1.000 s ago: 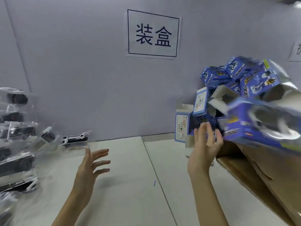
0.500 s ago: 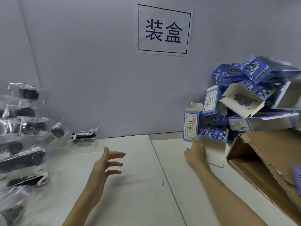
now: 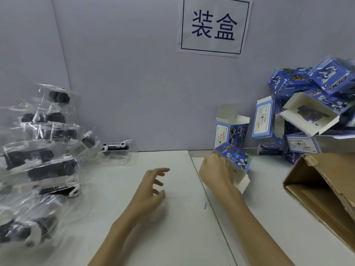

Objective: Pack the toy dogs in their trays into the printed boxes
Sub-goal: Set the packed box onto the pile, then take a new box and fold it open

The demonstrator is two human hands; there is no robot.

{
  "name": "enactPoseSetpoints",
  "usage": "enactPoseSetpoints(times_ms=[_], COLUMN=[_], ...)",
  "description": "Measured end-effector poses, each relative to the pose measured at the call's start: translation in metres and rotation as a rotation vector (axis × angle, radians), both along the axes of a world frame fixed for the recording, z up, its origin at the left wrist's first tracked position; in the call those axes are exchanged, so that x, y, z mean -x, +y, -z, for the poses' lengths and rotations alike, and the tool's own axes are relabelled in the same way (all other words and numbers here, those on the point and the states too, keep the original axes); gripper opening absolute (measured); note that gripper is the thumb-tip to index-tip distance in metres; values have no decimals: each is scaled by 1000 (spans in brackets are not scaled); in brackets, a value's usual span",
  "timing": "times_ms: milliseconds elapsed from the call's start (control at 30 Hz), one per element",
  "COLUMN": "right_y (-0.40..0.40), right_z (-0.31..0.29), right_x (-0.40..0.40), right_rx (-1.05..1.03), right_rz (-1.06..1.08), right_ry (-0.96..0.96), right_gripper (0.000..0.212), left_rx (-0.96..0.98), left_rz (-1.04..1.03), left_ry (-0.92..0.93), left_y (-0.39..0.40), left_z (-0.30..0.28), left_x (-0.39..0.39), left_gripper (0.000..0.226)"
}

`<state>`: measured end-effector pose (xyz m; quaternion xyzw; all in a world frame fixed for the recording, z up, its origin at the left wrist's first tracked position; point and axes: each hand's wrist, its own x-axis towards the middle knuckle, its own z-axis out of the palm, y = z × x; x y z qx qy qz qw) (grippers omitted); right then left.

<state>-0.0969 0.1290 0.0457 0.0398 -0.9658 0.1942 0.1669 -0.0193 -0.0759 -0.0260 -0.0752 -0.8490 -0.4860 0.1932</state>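
My right hand point(image 3: 216, 172) grips a blue printed box point(image 3: 235, 160) with open white flaps, lifted just above the white table near the middle. My left hand point(image 3: 151, 186) hovers over the table with fingers loosely spread, holding nothing. A heap of blue printed boxes point(image 3: 307, 112) leans against the back wall at the right, some with open ends. At the left stands a stack of clear plastic trays with black and white toy dogs point(image 3: 40, 148). One single tray with a toy dog point(image 3: 115, 148) lies by the wall.
A brown cardboard carton point(image 3: 324, 191) lies on its side at the right, its opening facing me. A grey wall with a paper sign point(image 3: 214, 25) closes the back. An upright open box point(image 3: 230, 131) stands behind my right hand.
My right hand reached to the heap, took hold of one blue box and pulled it toward me off the table. My left hand drifted right toward the middle.
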Motion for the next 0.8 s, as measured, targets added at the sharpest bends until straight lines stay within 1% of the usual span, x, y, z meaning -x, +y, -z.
enactPoseSetpoints(times_ms=[67, 100, 133, 200, 300, 433, 567, 633, 667, 700, 733, 767, 800], right_y=[-16, -23, -30, -38, -39, -30, -16, -10, -7, -5, -2, 1, 5], right_z=[6, 10, 15, 23, 26, 20, 1, -8, -12, -15, -17, -18, -16], right_x=[-23, -33, -40, -47, -49, -45, -49, -50, -49, -48, -46, -44, -40], right_rx=[51, 105, 173, 326, 590, 951, 1324, 1438, 1474, 1516, 1556, 1564, 1506], right_rz=[-114, -188, -272, -420, -540, -619, -741, -774, -791, -811, -823, -812, -764], right_ry=[146, 205, 248, 270, 205, 48, -163, -279, -307, -308, -270, -170, -14], right_gripper=[23, 24, 24, 20, 29, 22, 23, 25, 25, 25, 26, 26, 26], left_rx=[133, 146, 136, 73, 46, 224, 335, 350, 326, 262, 160, 36, -85], left_rz=[61, 94, 119, 138, 95, -66, -180, -243, -241, -206, -161, -126, -98], left_ry=[-21, -30, -31, -2, 100, 284, 498, 586, 600, 586, 539, 468, 396], left_y=[9, 12, 14, 14, 9, 1, 6, 9, 10, 9, 9, 9, 10], left_z=[10, 14, 17, 18, 17, 13, 9, 3, -1, -4, -8, -11, -15], left_x=[1, 2, 3, 5, 6, 9, 11, 9, 8, 7, 6, 3, 1], left_gripper=[86, 98, 106, 110, 105, 116, 125, 115, 108, 101, 96, 91, 86])
